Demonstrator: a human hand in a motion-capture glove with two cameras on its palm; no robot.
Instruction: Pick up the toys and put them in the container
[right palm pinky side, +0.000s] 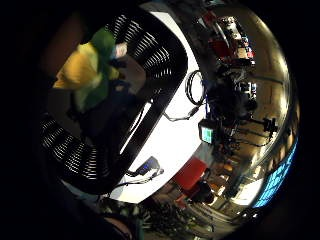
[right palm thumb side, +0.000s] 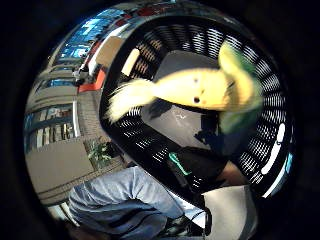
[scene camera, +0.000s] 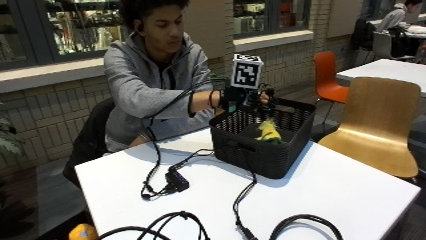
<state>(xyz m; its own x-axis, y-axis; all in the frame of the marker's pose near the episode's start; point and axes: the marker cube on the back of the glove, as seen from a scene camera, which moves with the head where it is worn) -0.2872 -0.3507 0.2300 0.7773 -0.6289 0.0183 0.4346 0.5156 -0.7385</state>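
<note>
While my hand (scene camera: 247, 97) hangs over the basket (scene camera: 256, 150), I cannot tell whether my fingers are apart or clamped on anything; the outside view hides them behind the rig on my glove. Just below the hand, a yellow-and-green plush toy (scene camera: 269, 132) sits inside the basket's walls. Both palm views show it close under my palm with the dark floor and slotted sides behind it, so I cannot say if it hangs from my grip or already rests on the bottom.

My worry, if I do hold it, is its soft tail or a fold catching on my glove, so that it comes up with the hand and tips over the rim onto the bench (scene camera: 333, 195). Cables (scene camera: 193, 162) trail from my wrist across the bench beside the basket; a careless pull could snag them on its edge and drag it. Another yellow thing (scene camera: 82, 233) shows at the near bench corner, possibly one more toy to fetch.
</note>
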